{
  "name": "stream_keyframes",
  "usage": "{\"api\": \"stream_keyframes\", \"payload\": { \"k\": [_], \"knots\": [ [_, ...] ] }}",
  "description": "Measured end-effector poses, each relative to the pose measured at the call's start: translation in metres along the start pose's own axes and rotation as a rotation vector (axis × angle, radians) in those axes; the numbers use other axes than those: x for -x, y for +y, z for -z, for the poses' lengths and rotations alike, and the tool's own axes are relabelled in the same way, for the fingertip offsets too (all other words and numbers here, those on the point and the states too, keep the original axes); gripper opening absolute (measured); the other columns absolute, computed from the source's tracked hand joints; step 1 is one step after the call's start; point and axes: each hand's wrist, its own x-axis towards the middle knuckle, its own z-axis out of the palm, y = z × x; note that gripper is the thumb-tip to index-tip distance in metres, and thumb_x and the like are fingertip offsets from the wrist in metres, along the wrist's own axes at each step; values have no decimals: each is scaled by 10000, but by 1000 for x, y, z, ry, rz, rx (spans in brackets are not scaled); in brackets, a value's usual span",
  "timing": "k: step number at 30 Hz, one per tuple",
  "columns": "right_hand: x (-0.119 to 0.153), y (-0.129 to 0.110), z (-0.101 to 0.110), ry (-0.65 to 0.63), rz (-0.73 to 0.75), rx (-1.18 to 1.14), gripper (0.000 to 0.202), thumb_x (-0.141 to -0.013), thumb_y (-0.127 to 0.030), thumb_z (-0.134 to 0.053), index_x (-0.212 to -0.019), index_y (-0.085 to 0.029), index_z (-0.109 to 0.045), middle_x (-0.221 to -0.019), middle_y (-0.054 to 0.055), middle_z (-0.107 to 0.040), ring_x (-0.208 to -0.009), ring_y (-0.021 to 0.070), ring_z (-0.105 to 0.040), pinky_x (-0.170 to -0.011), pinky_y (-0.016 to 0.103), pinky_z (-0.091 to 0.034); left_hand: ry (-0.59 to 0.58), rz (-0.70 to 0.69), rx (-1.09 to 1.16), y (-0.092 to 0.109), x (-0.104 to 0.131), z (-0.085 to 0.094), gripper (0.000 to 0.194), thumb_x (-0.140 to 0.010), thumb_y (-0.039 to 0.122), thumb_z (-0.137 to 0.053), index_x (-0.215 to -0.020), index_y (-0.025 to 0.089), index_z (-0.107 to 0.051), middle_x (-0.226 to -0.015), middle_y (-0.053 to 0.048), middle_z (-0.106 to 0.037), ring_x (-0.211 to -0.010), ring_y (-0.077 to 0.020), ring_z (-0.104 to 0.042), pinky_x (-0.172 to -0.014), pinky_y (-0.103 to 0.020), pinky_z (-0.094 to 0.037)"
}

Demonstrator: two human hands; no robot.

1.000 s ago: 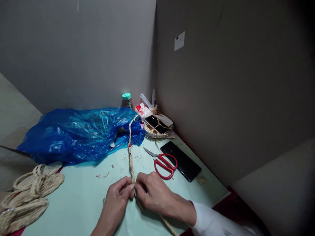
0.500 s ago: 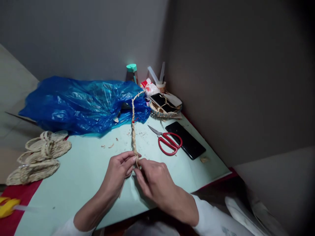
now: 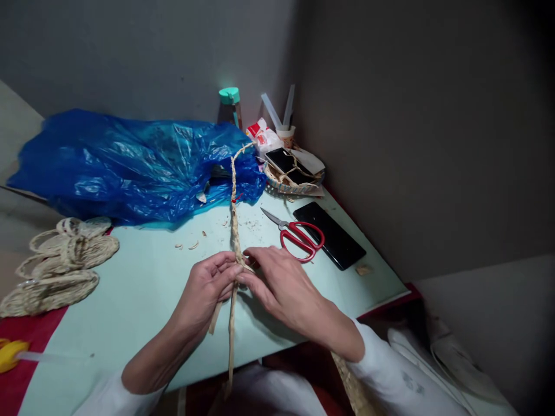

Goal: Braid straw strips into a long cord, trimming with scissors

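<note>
A long loose strand [image 3: 231, 341] dangles below the hands

It has just come into sight, so that length looks free. The left hand [image 3: 212, 281] pinches the braid's [image 3: 235, 225] near end. The right hand [image 3: 289, 284] is narrow, nipping a strand beside it. The long braid points away from both hands, then its far tip bends right

Slanting rightward a second ago, a long strand [image 3: 231, 341] now dangles straight below the gripped braid [image 3: 235, 228].
</note>
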Motion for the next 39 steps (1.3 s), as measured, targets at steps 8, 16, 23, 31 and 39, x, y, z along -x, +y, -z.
{"api": "stream_keyframes", "payload": {
  "k": [8,16,23,31,39],
  "knots": [
    [-16,9,-14,-184,-83,-434,306,-988,-354,-361,-827,-181,-555,-754,15,-578,-693,134,-499,-655,248,-342,-64,-26,-47,-2,10,0,289,-808,299,-653,-1038,206,-503,-664,69,-511,-461,-37,-278,-443,-191,-178],
    [-13,13,-17,-117,-139,-476,390,-932,-336,-453,-583,-163,-479,-524,-45,-335,-519,87,-297,-514,249,-218,85,-129,-721,2,31,10,278,-911,422,-470,-779,199,-569,-584,29,-566,-469,-99,-381,-486,-246,-285],
    [-11,12,-23,-159,-168,-738,408,-927,-320,-455,-613,-132,-635,-533,-2,-549,-524,94,-442,-577,232,-340,140,-455,-1163,0,47,-14,266,-922,221,-386,-718,199,-556,-572,11,-613,-491,-131,-555,-550,-247,-383],
    [-11,12,-17,-145,-280,-1080,256,-858,-320,-561,-759,-104,-658,-604,-7,-538,-537,84,-411,-568,233,-325,50,-685,-1408,-7,48,-26,272,-867,129,-407,-690,183,-607,-603,-37,-618,-578,-189,-570,-544,-296,-365],
    [-7,16,-22,-190,-83,-1072,301,-956,-341,-414,-709,-175,-456,-626,-39,-394,-569,93,-352,-566,234,-290,-25,-142,-404,16,4,0,197,-838,350,-575,-932,176,-579,-868,-34,-614,-759,-144,-560,-700,-260,-428]
  ]
}}
